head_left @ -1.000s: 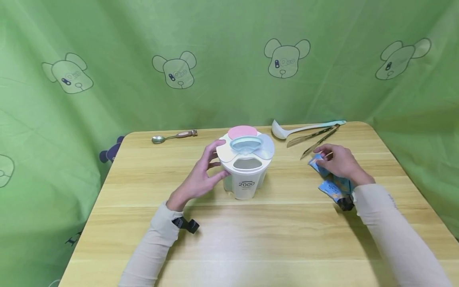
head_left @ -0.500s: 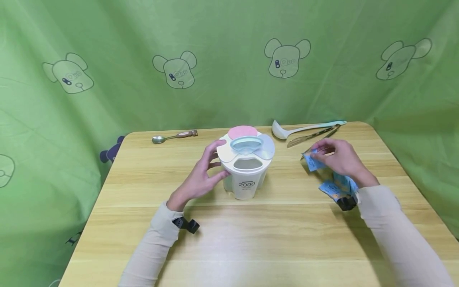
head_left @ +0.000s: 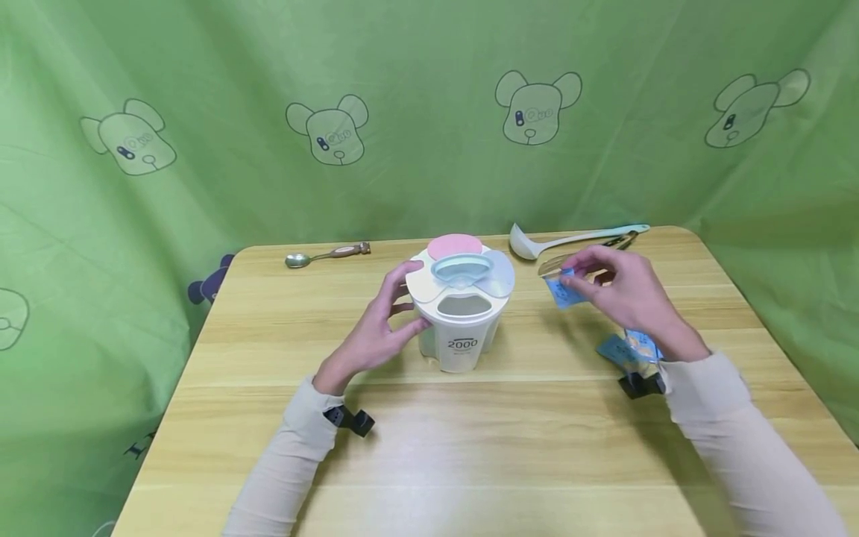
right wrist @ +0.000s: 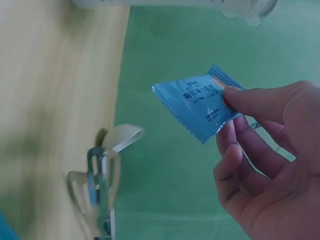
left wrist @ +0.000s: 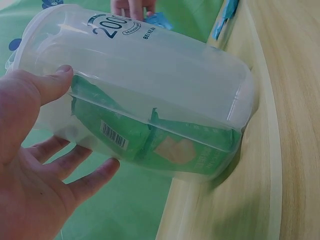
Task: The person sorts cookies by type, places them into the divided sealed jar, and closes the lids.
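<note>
A translucent multi-compartment storage container [head_left: 458, 354] stands upright on the table, its light-blue front flap [head_left: 461, 267] raised above an opening. My left hand [head_left: 369, 332] grips its left side, thumb in front and fingers behind. Green packets [left wrist: 112, 120] show through the wall in the left wrist view. To the container's right, my right hand [head_left: 634, 294] pinches a small blue snack packet [head_left: 563, 291] between thumb and fingers, above the table. The right wrist view shows this packet [right wrist: 197, 102] sealed, with crimped ends. More blue packets [head_left: 631, 349] lie beneath the right wrist.
At the back right lie a white ladle [head_left: 526, 245] with a pale-green handle and tongs [head_left: 553, 263], partly hidden by the right hand. A spoon [head_left: 298, 260] with a brown handle lies at the back left. Green curtain [head_left: 429, 171] hangs behind the table.
My right hand has lifted one blue packet from the pile and carried it left and upward, towards the container. The left hand stays on the container.
</note>
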Action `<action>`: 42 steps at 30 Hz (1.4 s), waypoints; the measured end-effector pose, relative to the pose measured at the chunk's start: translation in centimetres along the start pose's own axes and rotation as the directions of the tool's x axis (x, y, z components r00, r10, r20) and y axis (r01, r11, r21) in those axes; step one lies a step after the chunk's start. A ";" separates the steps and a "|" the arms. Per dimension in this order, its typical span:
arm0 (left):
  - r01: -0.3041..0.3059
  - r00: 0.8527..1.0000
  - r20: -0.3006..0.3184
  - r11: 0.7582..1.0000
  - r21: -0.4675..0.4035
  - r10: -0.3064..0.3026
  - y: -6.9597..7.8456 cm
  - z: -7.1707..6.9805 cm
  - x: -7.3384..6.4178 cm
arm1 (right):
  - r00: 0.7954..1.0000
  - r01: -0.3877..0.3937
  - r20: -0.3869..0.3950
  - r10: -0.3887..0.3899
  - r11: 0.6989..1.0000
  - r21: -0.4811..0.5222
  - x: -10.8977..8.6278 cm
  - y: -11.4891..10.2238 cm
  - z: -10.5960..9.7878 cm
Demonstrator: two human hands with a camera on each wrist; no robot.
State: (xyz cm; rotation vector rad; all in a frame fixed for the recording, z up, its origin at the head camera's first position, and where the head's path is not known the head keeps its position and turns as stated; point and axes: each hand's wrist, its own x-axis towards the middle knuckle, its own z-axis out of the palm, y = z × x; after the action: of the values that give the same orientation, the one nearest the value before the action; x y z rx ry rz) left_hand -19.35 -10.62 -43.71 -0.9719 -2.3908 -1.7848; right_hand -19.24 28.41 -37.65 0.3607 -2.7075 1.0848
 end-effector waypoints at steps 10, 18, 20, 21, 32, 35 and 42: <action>0.007 1.000 0.003 1.000 -0.007 -0.007 -0.1 0.0 0.0 | 0.984 0.128 -0.133 -0.119 0.990 0.060 -0.1 -3.3 1.3; 0.005 1.000 0.001 1.000 -0.012 -0.005 0.0 0.1 0.0 | 0.925 0.324 -0.257 -0.281 0.935 0.143 0.0 -7.5 1.0; 0.004 1.000 0.001 1.000 -0.011 -0.004 0.0 0.1 0.0 | 0.906 0.374 -0.280 -0.319 0.911 0.174 -0.1 -8.6 1.0; 0.004 1.000 0.000 1.000 -0.010 -0.004 0.0 0.1 0.0 | 0.895 0.399 -0.293 -0.336 0.898 0.188 -0.2 -9.1 1.1; 0.003 1.000 0.001 1.000 -0.009 -0.003 0.1 0.0 0.0 | 0.869 0.472 -0.280 -0.409 0.854 0.217 -0.4 -11.6 2.6; 0.002 1.000 0.001 1.000 -0.008 -0.002 0.1 0.0 0.0 | 0.871 0.477 -0.254 -0.420 0.848 0.233 -0.5 -11.8 3.4; 0.004 1.000 0.001 1.000 -0.009 -0.004 0.2 0.0 0.0 | 0.860 0.507 -0.232 -0.454 0.814 0.284 -0.5 -11.9 5.0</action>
State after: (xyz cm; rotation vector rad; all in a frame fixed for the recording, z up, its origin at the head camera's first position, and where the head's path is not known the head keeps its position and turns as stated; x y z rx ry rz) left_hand -19.29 -10.59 -43.56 -0.9693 -2.3891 -1.7983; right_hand -15.69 16.69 -33.60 0.9226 -2.1064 1.3370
